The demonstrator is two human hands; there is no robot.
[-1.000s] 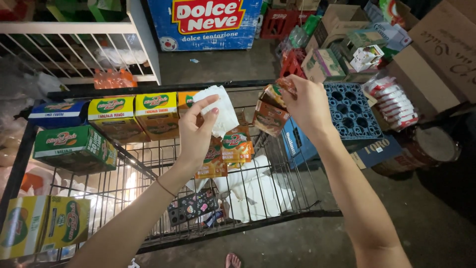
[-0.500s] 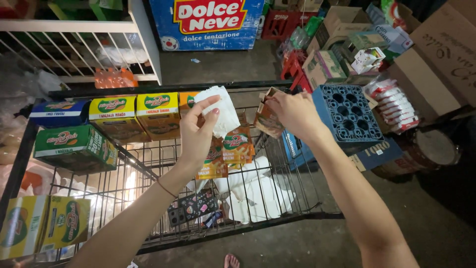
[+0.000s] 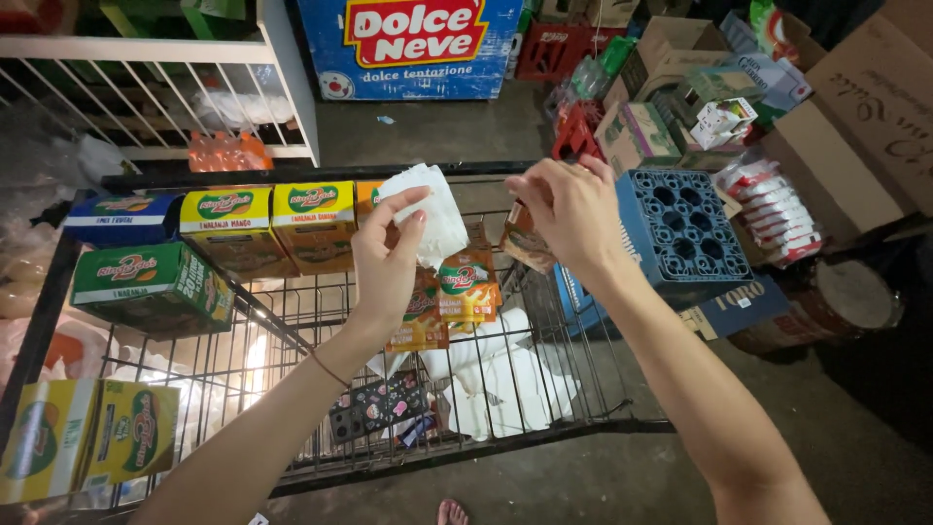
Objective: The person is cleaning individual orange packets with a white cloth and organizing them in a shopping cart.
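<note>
Dim storeroom concrete lies under a wire cart (image 3: 544, 379) ringed with drink cartons (image 3: 155, 284). Above it the left hand (image 3: 389, 258) pinches a crumpled white paper (image 3: 432, 216) by its lower edge (light, limp, easily torn, I judge). The right hand (image 3: 573, 214) is closed on a small brown packet (image 3: 525, 238), probably soft and crinkly, best held at its top seam.

Open space above the wire cart (image 3: 583, 389), juice cartons (image 3: 243, 228) along its left and far rim.
</note>
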